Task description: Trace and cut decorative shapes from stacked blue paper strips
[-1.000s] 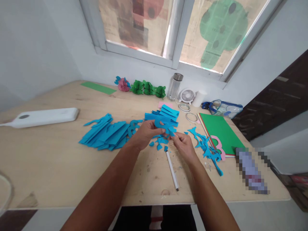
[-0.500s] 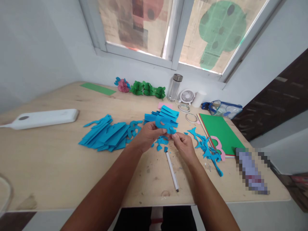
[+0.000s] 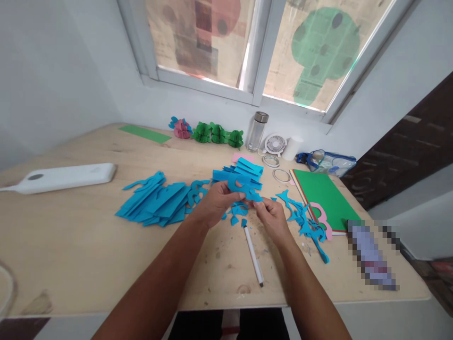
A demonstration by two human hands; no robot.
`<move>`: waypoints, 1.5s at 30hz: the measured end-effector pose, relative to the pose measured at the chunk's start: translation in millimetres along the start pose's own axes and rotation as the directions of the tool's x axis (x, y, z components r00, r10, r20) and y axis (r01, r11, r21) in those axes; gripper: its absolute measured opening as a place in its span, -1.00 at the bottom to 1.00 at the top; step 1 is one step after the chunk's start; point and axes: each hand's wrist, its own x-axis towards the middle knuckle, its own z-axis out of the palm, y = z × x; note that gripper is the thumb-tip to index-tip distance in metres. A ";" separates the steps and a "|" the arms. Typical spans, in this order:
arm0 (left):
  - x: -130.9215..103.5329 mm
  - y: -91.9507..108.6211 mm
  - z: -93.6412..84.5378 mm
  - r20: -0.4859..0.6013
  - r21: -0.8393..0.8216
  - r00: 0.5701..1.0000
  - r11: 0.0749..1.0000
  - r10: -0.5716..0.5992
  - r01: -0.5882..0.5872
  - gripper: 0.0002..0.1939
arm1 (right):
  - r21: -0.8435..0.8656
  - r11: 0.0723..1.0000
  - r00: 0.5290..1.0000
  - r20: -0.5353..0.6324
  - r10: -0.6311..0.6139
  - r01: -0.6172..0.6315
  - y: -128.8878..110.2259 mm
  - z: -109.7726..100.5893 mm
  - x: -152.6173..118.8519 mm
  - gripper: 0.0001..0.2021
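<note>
Between my two hands is a blue paper cutout (image 3: 244, 188) with curved edges, raised above the table. My left hand (image 3: 220, 200) pinches it from the left, thumb on top. At its lower right end, the fingers of my right hand (image 3: 271, 215) are closed on the paper. Small blue paper scraps (image 3: 238, 210) lie beneath the hands. Just behind them rests a pile of folded blue paper pieces (image 3: 247, 167). A white marker (image 3: 254, 257) lies in front, between my forearms.
Left are stacked blue paper pieces (image 3: 155, 203) and a white elongated device (image 3: 71, 177). Blue offcuts (image 3: 304, 222), a pink cutout (image 3: 321, 219) and green paper (image 3: 323, 193) lie right. Along the wall stand green paper ornaments (image 3: 217, 133), a glass bottle (image 3: 256, 134) and a small fan (image 3: 275, 144).
The blue cutout has tilted slightly in my fingers, its right end reaching a little further right. Both hands keep their hold, and the view has shifted slightly.
</note>
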 end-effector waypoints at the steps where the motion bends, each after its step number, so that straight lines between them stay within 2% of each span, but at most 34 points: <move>1: 0.2 0.1 -0.7 0.007 0.009 1.000 1.000 0.003 -0.003 -0.72 | 0.010 1.000 1.000 0.004 0.003 -0.003 0.0 -0.2 0.0 -0.49; 5: 0.8 1.8 -2.8 0.045 0.071 0.999 0.997 -0.003 0.000 -0.77 | 0.063 0.998 0.999 0.044 0.022 -0.025 0.3 -0.9 0.2 -0.48; 8: 1.1 2.1 -3.9 0.034 0.083 0.999 0.997 -0.003 0.000 -0.75 | 0.070 0.997 0.997 0.061 0.036 -0.041 0.9 -1.2 0.5 -0.47; 17: 1.0 -0.7 -5.4 0.025 0.084 1.000 0.996 -0.006 0.004 -0.78 | 0.049 0.999 0.999 0.047 0.014 -0.016 0.8 -2.1 0.5 -0.48; 23: 0.7 -1.8 -2.7 0.008 0.043 1.000 0.999 -0.013 0.013 -0.75 | 0.002 1.000 1.000 -0.003 0.022 -0.022 2.2 -0.3 1.0 -0.48; 27: -0.9 -0.2 1.8 0.023 -0.023 1.000 1.000 -0.020 0.020 -0.75 | 0.032 0.999 0.999 -0.024 0.024 -0.023 2.8 0.3 0.9 -0.49; 34: -2.3 2.1 6.3 0.030 -0.050 1.000 0.999 -0.010 0.011 -0.79 | 0.072 0.995 0.998 0.014 0.063 -0.064 6.4 -0.8 0.7 -0.50; 39: -1.2 0.4 2.0 0.063 -0.076 0.997 0.996 -0.032 0.037 -0.74 | 0.102 0.994 0.999 0.009 0.049 -0.050 3.3 0.2 0.4 -0.46; 45: 0.8 -2.9 -5.0 0.059 -0.055 0.996 0.996 -0.068 0.071 -0.71 | 0.125 0.989 0.995 0.071 0.072 -0.081 5.0 -0.8 1.2 -0.48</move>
